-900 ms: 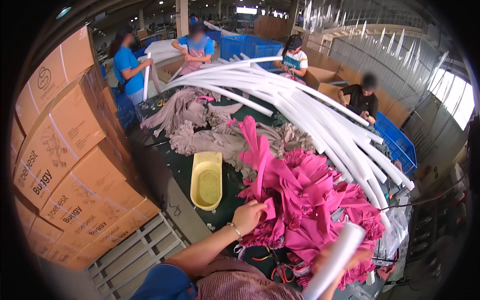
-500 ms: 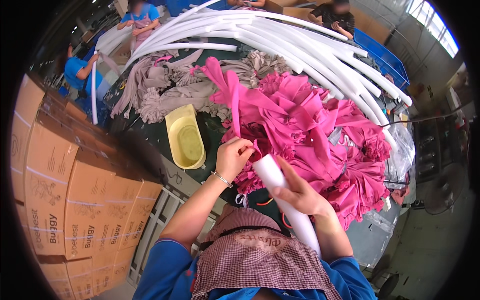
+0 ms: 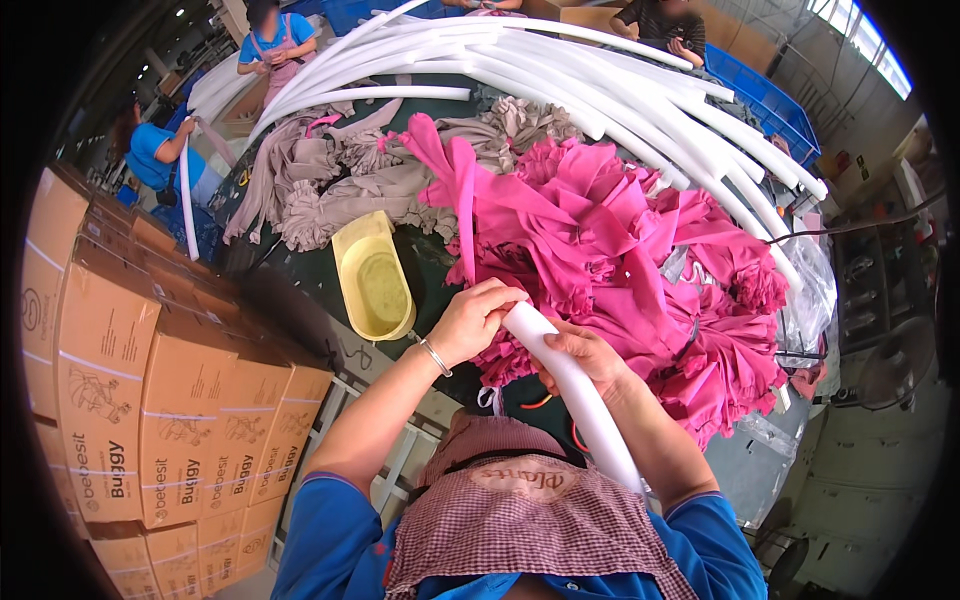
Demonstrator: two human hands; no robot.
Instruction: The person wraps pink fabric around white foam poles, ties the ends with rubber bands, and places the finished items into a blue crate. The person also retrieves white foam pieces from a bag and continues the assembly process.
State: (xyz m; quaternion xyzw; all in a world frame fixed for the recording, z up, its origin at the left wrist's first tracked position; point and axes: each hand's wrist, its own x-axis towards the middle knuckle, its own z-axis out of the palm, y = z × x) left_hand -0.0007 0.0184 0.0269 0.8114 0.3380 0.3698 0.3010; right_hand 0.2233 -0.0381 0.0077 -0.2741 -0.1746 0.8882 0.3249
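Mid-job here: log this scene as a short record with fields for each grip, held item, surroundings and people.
Right grip: closed around the long white foam tube, near its upper end
Left grip: at the tube's upper end; whether it pinches fabric is unclear
Tube pose: slants down to the right in the picture
Beyond tube: crumpled heap of bright pink fabric
Left of heap: yellow oval plastic tub
Far side: crumpled grey-beige fabric, pile of white foam tubes
Far left: stacked brown cardboard boxes
Co-workers: four, some cut off
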